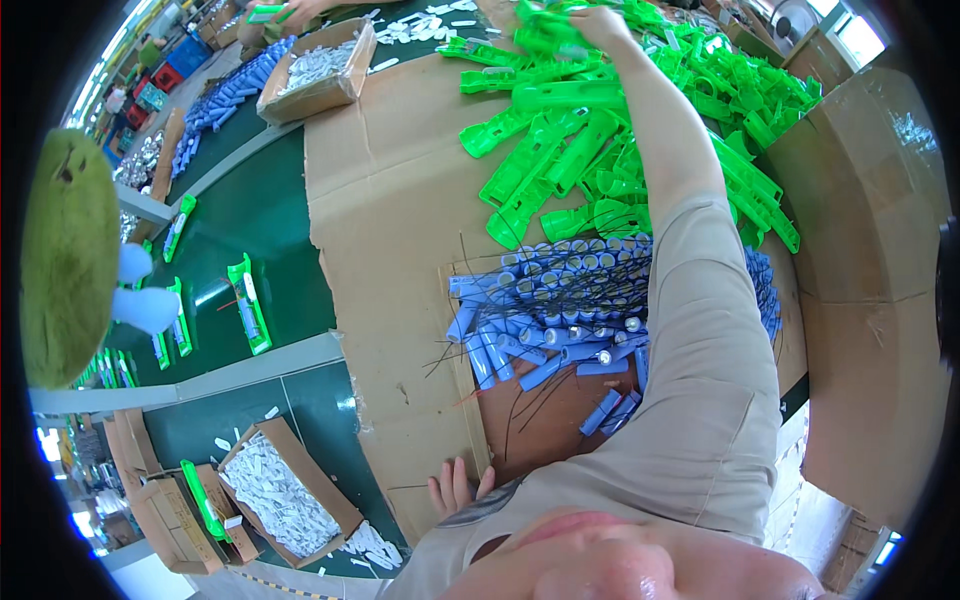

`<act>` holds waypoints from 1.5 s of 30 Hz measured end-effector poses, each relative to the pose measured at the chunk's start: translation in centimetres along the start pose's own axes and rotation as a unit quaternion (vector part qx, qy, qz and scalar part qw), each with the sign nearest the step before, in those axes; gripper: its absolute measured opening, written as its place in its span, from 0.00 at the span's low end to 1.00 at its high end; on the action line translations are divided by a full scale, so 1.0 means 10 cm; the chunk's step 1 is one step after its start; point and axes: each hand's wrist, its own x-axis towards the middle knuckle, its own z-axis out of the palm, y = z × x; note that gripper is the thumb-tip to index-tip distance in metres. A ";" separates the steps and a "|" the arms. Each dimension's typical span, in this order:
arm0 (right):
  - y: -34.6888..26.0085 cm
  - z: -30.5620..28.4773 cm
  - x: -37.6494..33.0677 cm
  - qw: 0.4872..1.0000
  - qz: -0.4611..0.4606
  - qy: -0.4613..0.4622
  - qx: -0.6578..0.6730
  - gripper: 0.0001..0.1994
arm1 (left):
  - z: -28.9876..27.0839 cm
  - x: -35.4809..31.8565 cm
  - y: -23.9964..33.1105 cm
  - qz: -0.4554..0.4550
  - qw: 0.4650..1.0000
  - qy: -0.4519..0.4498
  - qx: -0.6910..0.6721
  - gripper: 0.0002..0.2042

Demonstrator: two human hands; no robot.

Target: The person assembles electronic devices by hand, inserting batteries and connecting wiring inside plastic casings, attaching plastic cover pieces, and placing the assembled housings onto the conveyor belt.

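Note:
My right arm stretches to the far side, where my right hand (600,28) grips a green plastic housing (548,38) at the edge of a heap of similar housings (700,75). Both the hand and that piece are smeared by motion. Near my body, my left hand (460,488) rests with fingers apart on the cardboard edge, holding nothing. Between the hands lies a shallow cardboard box (465,405) of blue cylindrical battery cells (575,270) with thin black wires. My right sleeve hides part of the cells.
On the left, green housings with parts inside (248,305) lie on a green conveyor (230,225) behind metal rails (250,372). Boxes of small white pieces (280,495) stand near and far left. A tall cardboard box (865,280) walls the right. Another person's hand (305,10) works far left.

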 end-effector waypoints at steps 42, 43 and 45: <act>-0.46 -1.69 -2.73 0.892 -0.307 0.133 0.304 0.17 | -0.41 0.21 0.02 -0.064 0.969 -0.118 -0.205 0.25; -0.35 -1.60 -2.72 0.914 -0.272 0.090 0.286 0.17 | -0.42 0.23 0.02 -0.066 0.969 -0.117 -0.208 0.25; -0.10 -1.23 -2.72 0.919 -0.240 0.086 0.300 0.17 | -0.45 0.28 0.01 -0.074 0.965 -0.111 -0.227 0.23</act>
